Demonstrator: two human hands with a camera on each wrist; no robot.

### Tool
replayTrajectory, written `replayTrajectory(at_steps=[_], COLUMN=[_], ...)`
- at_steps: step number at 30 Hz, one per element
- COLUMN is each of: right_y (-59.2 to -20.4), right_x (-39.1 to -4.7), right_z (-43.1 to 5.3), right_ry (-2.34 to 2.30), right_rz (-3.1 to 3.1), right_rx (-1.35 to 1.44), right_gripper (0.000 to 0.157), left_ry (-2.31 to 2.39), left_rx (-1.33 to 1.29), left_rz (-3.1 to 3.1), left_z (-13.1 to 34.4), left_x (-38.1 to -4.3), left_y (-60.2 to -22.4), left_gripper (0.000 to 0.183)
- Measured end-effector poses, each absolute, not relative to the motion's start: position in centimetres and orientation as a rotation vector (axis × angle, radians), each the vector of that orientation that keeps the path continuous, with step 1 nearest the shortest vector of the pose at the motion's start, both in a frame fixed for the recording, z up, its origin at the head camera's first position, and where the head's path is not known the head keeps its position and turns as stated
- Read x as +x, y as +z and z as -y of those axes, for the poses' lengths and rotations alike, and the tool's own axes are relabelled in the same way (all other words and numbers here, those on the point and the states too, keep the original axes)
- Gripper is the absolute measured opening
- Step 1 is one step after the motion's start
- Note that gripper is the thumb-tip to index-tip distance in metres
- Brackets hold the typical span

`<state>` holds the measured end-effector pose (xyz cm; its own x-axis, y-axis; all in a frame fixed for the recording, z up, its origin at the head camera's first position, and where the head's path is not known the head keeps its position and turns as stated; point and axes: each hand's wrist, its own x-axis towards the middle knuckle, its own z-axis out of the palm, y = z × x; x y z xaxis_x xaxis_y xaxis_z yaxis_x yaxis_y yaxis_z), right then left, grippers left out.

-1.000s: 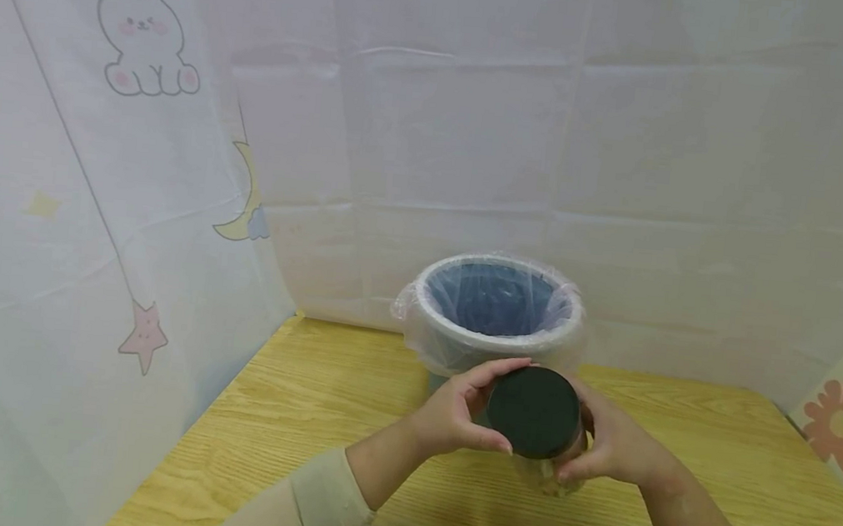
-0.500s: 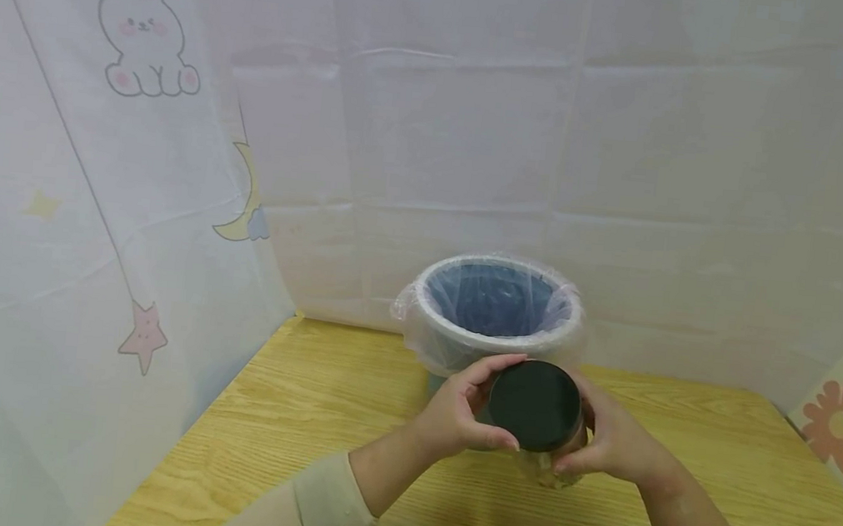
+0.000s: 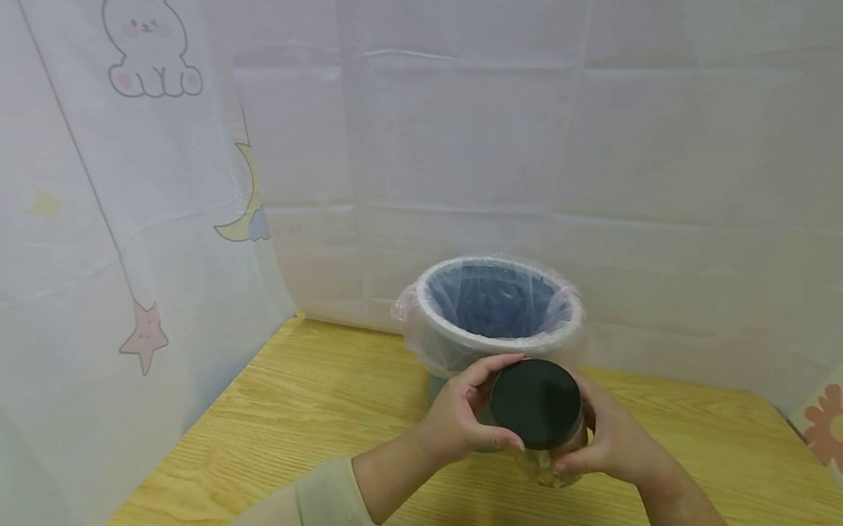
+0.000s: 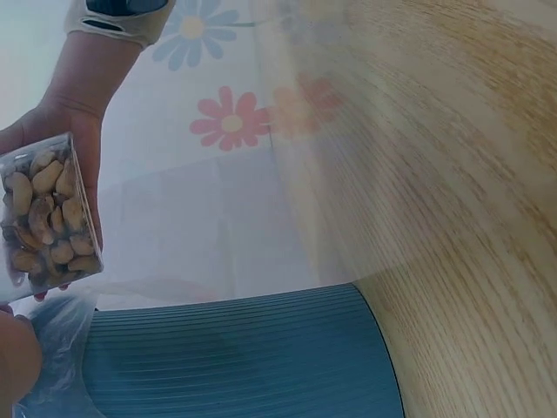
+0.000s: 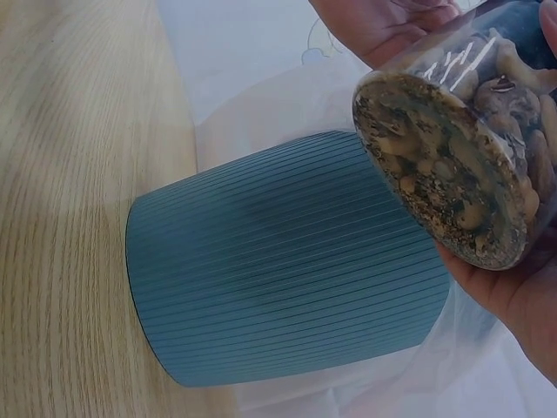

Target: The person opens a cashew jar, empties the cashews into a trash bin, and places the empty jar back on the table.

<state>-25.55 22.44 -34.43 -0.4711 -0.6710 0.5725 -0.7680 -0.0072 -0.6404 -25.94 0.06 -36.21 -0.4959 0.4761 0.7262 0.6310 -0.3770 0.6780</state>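
I judge this clear jar (image 3: 550,471) to be stiff-walled, smooth enough to slip and moderately weighty with its nuts (image 5: 428,165), and easy to crack if it is glass, though I cannot tell the material; it is best taken round the body, with a second hold on the rim of the black lid (image 3: 535,403). It sits between my hands, lifted off the bench (image 3: 302,420) just in front of the lined bin (image 3: 493,339), with my right hand (image 3: 612,440) clamped round its side and my left hand (image 3: 456,416) curled about the lid, thumb at the near edge.
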Motion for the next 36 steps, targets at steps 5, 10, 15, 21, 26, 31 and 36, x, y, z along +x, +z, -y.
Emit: replayTrajectory(at_steps=[5, 10, 15, 21, 26, 31, 36], right_y=[-34.4, -34.5, -34.5, -34.5, -34.4, -34.3, -34.1], right_x=[-25.6, -25.7, -25.6, -25.6, -25.6, -25.5, -25.6], right_z=[-22.5, -22.5, -22.5, -22.4, -22.4, -22.5, -22.7], right_ry=[1.503, 1.514, 1.516, 1.51, 1.495, 1.489, 1.502], right_rz=[2.132, 2.128, 2.135, 2.139, 2.139, 2.143, 2.108], right_rx=[1.572, 1.589, 1.589, 1.585, 1.592, 1.565, 1.632], right_gripper=[0.098, 0.096, 0.096, 0.097, 0.098, 0.1, 0.098], left_ry=[-2.017, -2.049, -2.06, -2.076, -2.069, -2.031, -2.019], left_rx=[-1.495, -1.488, -1.468, -1.476, -1.533, -1.663, -1.799], left_rz=[1.667, 1.657, 1.671, 1.673, 1.64, 1.581, 1.571], left_z=[-0.2, -0.2, -0.1, 0.1, 0.1, 0.3, 0.8], left_x=[-25.9, -25.9, -25.7, -25.4, -25.7, -26.4, -26.8], left_y=[-36.3, -36.5, -36.4, -36.2, -36.3, -36.1, -35.4], left_gripper=[0.089, 0.092, 0.092, 0.092, 0.096, 0.098, 0.098])
